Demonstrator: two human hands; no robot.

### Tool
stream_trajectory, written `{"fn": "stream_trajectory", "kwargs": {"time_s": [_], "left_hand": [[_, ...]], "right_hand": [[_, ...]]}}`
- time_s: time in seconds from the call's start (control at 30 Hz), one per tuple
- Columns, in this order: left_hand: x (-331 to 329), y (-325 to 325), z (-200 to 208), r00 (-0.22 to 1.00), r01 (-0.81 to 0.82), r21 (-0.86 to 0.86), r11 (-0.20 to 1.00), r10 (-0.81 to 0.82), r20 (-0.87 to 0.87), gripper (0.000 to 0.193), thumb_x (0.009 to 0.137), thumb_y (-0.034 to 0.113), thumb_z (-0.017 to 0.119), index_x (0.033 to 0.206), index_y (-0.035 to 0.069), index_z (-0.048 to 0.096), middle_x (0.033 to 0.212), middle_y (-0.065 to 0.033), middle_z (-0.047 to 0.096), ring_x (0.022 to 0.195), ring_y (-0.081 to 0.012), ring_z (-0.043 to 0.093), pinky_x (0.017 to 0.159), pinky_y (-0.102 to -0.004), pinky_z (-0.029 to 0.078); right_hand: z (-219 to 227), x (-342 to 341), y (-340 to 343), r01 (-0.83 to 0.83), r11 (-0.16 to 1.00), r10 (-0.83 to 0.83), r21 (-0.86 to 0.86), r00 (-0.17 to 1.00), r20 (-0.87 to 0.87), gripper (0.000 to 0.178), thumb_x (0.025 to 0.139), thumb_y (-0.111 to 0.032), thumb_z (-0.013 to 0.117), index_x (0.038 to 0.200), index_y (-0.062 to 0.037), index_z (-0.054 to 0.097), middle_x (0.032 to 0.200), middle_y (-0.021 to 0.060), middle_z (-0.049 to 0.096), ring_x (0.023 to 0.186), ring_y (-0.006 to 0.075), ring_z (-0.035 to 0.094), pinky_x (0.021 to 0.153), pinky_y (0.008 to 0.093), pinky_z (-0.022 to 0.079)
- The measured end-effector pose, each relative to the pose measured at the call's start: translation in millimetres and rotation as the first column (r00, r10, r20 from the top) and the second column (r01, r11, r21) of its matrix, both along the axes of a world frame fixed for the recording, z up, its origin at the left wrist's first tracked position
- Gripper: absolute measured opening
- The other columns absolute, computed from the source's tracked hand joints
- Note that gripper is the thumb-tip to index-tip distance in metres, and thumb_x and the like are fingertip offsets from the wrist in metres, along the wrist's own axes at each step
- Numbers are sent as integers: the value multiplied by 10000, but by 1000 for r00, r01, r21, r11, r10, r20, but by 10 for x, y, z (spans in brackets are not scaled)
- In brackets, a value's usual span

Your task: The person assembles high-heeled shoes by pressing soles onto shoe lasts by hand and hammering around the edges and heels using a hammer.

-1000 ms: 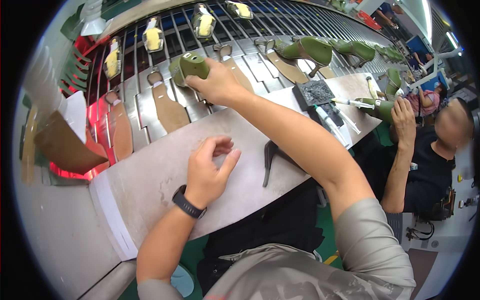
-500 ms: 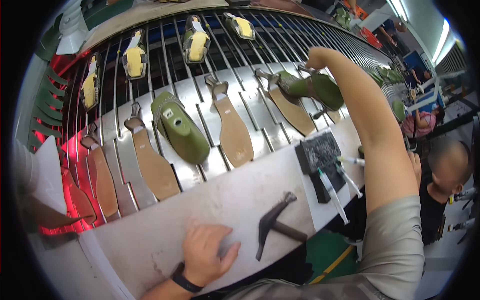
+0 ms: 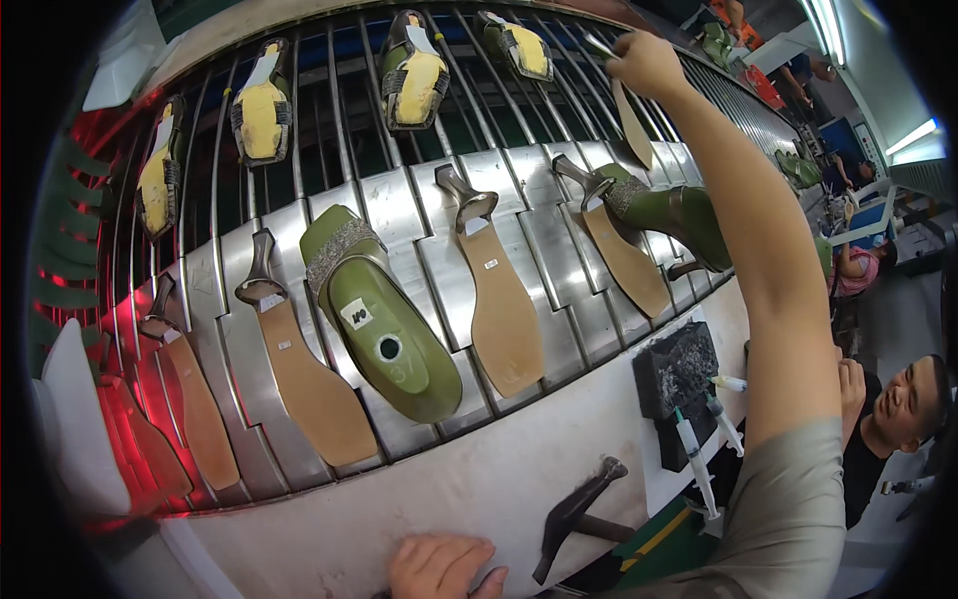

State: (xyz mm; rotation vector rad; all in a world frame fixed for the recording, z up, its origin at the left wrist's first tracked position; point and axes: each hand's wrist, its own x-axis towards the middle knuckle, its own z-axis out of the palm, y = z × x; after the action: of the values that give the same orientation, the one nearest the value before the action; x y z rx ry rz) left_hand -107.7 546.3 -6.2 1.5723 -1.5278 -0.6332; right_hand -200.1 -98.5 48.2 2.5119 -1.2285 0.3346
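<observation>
At the far right of the conveyor, my right hand (image 3: pixel 645 64) is closed on the heel end of a tan shoe sole (image 3: pixel 633 128), which hangs below the fingers. Near the bottom edge my left hand (image 3: pixel 444 565) rests on the pale bench, fingers loosely bent, thumb apart, nothing in it; the picture cuts off its wrist. A green shoe (image 3: pixel 394 344) with a glittery band lies with a hole facing up on the metal slats. Another green shoe (image 3: pixel 684 217) sits under my right forearm, partly hidden by it. Between them lies a tan sole (image 3: pixel 501 309) with a bronze heel.
A hammer (image 3: pixel 571 517) lies on the bench (image 3: pixel 329 544). Right of it are a black block (image 3: pixel 675 367) and several syringes (image 3: pixel 696 454). Shoe uppers with yellow undersides (image 3: pixel 414 88) line the conveyor's far rods. A person (image 3: pixel 903 404) is at the right.
My right hand has moved farther away, carrying a sole from beside the right green shoe. My left hand appears lower in the picture, and the view has shifted.
</observation>
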Motion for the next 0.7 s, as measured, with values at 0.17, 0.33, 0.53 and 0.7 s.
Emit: {"fn": "stream_trajectory", "kwargs": {"time_s": [0.17, 0.33, 0.53, 0.7], "left_hand": [[43, 23, -11, 999, 8, -17, 1000, -9, -51, 331, 760, 124, 809, 1055, 31, 695, 995, -126, 709, 883, -320, 673, 784, -443, 511], [86, 37, -17, 997, -2, -39, 999, -1, -73, 301, 774, 126, 797, 1043, 34, 694, 993, -126, 706, 880, -319, 670, 774, -446, 506], [41, 161, -38, 1000, -15, -94, 995, 17, 24, 328, 776, 153, 805, 1061, 41, 686, 1016, -129, 708, 909, -327, 668, 798, -460, 498], [1, 195, -159, 997, -28, -205, 978, 43, 69, 396, 764, 164, 827, 1102, 34, 668, 1022, -136, 705, 906, -342, 671, 813, -436, 514]], "right_hand": [[-580, 895, -105, -170, 980, 95, 103, 855, 510, 957, 702, -625, 851, 1444, -95, 558, 1308, 281, 656, 1208, 391, 654, 1045, 428, 510], [-1028, 1082, 21, -8, 992, -24, 123, 966, 258, 990, 692, -585, 870, 1467, -107, 483, 1290, 262, 632, 1251, 409, 613, 1073, 503, 487], [82, 1070, 847, 194, 917, -244, 349, 964, 106, 723, 738, -456, 787, 1301, -44, 594, 1221, 219, 715, 1157, 371, 684, 1001, 461, 534], [954, 371, 1731, 174, 909, -308, 380, 893, 327, 759, 693, -451, 793, 1278, 1, 617, 1215, 204, 718, 1130, 335, 696, 982, 412, 525]]}}
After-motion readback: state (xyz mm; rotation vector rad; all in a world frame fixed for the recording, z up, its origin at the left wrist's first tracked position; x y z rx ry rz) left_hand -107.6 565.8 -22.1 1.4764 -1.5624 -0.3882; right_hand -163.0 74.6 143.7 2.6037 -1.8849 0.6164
